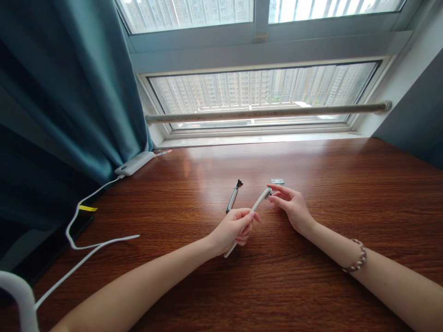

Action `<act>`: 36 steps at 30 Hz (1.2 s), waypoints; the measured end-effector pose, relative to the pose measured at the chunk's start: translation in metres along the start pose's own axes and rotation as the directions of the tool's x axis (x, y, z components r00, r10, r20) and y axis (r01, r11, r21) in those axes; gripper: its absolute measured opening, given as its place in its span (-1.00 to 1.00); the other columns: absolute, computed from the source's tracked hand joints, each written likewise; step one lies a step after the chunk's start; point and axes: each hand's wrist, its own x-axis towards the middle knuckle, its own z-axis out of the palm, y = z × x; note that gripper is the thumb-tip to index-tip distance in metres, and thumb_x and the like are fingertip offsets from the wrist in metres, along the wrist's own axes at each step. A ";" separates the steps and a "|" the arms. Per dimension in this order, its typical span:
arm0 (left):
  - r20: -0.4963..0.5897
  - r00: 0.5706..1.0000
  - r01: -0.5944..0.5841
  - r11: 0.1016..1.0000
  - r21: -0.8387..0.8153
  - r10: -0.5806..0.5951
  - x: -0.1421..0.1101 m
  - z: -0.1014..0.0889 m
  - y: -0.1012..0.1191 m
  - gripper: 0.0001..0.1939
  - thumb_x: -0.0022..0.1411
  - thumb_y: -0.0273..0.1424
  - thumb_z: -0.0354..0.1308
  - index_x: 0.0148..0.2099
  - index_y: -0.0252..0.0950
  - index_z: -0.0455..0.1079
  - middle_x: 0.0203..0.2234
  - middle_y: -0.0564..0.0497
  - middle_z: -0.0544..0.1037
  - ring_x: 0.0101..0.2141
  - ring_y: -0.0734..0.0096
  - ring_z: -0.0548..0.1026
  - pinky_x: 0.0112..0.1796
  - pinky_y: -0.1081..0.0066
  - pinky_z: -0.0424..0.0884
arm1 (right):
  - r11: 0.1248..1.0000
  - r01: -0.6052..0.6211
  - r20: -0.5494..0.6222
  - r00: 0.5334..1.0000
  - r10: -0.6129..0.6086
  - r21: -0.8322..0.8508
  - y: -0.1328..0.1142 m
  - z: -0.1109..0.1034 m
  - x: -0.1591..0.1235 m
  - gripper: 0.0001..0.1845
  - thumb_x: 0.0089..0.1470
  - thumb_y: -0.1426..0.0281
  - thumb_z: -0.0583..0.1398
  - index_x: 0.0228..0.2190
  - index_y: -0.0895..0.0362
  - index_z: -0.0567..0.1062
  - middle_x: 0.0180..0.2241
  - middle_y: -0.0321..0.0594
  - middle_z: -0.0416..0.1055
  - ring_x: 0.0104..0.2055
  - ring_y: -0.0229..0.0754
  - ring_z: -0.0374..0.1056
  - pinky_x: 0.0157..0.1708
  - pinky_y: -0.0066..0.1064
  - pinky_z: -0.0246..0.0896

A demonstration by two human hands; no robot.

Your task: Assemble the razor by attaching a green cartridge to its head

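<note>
Nearest, over the glossy reddish-brown wooden table [194, 299], the left hand [232, 230] grasps a slim white toothbrush [259, 200] mid-handle; a firm hold would stop it twisting. Farther right, the right hand's [294, 207] thumb and forefinger meet around its dark-bristled head [267, 194]; whether they pinch it I cannot tell, but light fingertip pressure seems best. Beyond lie a grey, black-tipped stick-shaped tool [233, 197], left, and a small clear flat packet [277, 182], right.
</note>
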 end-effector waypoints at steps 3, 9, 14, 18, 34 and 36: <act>-0.013 0.999 0.033 0.999 0.003 -0.033 0.000 0.000 0.000 -0.74 0.15 -0.21 -0.01 -0.32 -0.33 0.25 -0.75 0.21 0.07 -0.74 0.71 -0.10 -0.70 0.58 -0.21 | 1.000 -0.006 -0.006 1.000 0.006 0.003 0.000 0.000 0.000 -0.58 -0.18 0.29 0.27 -0.20 0.10 0.45 -0.41 -0.23 0.42 -0.44 -0.29 0.23 -0.43 -0.44 0.09; 0.015 1.000 -0.002 0.998 -0.055 0.003 0.000 0.001 0.001 -0.78 0.18 -0.25 -0.03 -0.32 -0.33 0.25 -0.76 0.22 0.05 -0.74 0.71 -0.11 -0.70 0.57 -0.22 | 1.000 -0.013 0.003 1.000 0.013 0.006 0.002 -0.001 0.000 -0.61 -0.15 0.29 0.26 -0.20 0.10 0.46 -0.46 -0.25 0.42 -0.44 -0.29 0.23 -0.43 -0.45 0.09; -0.003 1.000 0.020 0.999 -0.043 -0.020 -0.001 0.001 0.002 -0.77 0.18 -0.24 -0.03 -0.32 -0.33 0.25 -0.76 0.21 0.06 -0.74 0.71 -0.11 -0.70 0.57 -0.23 | 1.000 -0.006 0.015 1.000 0.006 0.016 0.002 -0.001 0.000 -0.63 -0.14 0.29 0.26 -0.21 0.10 0.46 -0.44 -0.25 0.42 -0.43 -0.29 0.23 -0.42 -0.45 0.10; -0.001 1.000 -0.010 0.998 -0.067 0.010 -0.001 0.001 0.002 -0.78 0.18 -0.26 -0.03 -0.31 -0.33 0.25 -0.76 0.22 0.05 -0.74 0.71 -0.11 -0.71 0.57 -0.23 | 1.000 0.009 0.019 1.000 -0.009 -0.010 0.002 -0.001 0.000 -0.63 -0.13 0.28 0.25 -0.21 0.09 0.46 -0.45 -0.27 0.40 -0.45 -0.31 0.21 -0.44 -0.47 0.10; -0.039 0.999 0.015 1.000 0.001 -0.015 0.000 0.000 0.003 -0.74 0.15 -0.20 0.00 -0.32 -0.33 0.24 -0.76 0.22 0.06 -0.74 0.71 -0.10 -0.70 0.57 -0.22 | 0.993 0.086 0.052 0.995 -0.082 -0.086 -0.006 0.003 -0.003 -0.58 -0.17 0.27 0.25 -0.18 0.07 0.45 -0.19 -0.17 0.32 -0.40 -0.30 0.27 -0.41 -0.42 0.24; -0.072 0.997 0.009 1.000 0.007 -0.009 0.001 -0.001 0.002 -0.74 0.15 -0.21 -0.01 -0.33 -0.33 0.24 -0.76 0.22 0.06 -0.74 0.71 -0.10 -0.70 0.57 -0.22 | 0.987 0.105 0.061 0.993 -0.098 -0.124 -0.007 0.003 -0.004 -0.60 -0.15 0.28 0.24 -0.18 0.07 0.46 -0.18 -0.17 0.33 -0.39 -0.29 0.27 -0.42 -0.42 0.24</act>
